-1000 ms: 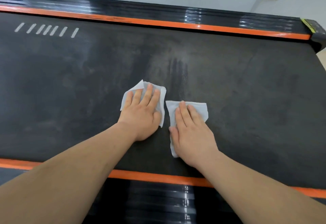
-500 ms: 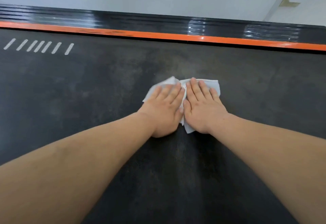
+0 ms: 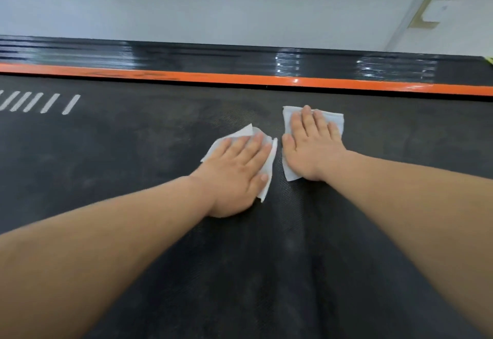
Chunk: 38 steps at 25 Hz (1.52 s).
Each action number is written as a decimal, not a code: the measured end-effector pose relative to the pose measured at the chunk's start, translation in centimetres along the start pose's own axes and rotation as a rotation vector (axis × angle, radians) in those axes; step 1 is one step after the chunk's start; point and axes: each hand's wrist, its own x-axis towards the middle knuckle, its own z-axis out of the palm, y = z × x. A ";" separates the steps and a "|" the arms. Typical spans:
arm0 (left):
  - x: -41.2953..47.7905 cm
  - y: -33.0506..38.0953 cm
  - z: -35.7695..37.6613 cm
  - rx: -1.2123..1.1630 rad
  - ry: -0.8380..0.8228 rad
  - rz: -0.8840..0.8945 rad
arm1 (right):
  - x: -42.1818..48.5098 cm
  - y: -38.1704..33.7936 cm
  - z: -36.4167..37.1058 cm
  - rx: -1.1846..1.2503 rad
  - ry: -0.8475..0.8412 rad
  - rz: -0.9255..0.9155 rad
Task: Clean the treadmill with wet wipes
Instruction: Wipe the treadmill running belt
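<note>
My left hand (image 3: 234, 175) lies flat, palm down, on a white wet wipe (image 3: 262, 175) in the middle of the frame. The fingers are stretched out and close together, so the grip is fully spread, pinning the wipe to the belt rather than clutching it. White corners of the wipe stick out beyond my fingertips and along the thumb side.

My right hand (image 3: 312, 149) sits just to the right and a little higher in the frame, also flat and spread, pressing down a second wet wipe (image 3: 336, 119). That wipe shows above my fingertips and as a strip below my thumb. The two wipes lie near each other with a narrow gap of bare belt between them; the hands do not touch.

Both rest on the dark, textured treadmill belt (image 3: 133, 165), which fills the lower and middle frame. White slanted dashes (image 3: 40, 102) mark the belt at the left edge. Across the upper middle runs an orange stripe (image 3: 266, 79), and above it the glossy black ribbed side rail (image 3: 186, 55). A pale wall (image 3: 213, 7) fills the top.
</note>
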 end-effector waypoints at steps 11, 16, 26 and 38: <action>9.4 -1.3 -2.7 -0.134 -0.041 -0.591 | 2.4 11.2 -2.0 0.036 0.020 0.133; 11.7 9.6 -3.6 0.029 0.001 0.096 | 2.6 11.7 -2.2 0.055 -0.015 0.133; 9.6 8.7 -3.1 -0.055 -0.069 -0.156 | 2.7 11.6 -1.9 0.042 -0.016 0.112; 4.7 9.0 -2.1 -0.022 -0.144 -0.182 | -13.5 11.7 0.9 -0.125 -0.132 -0.387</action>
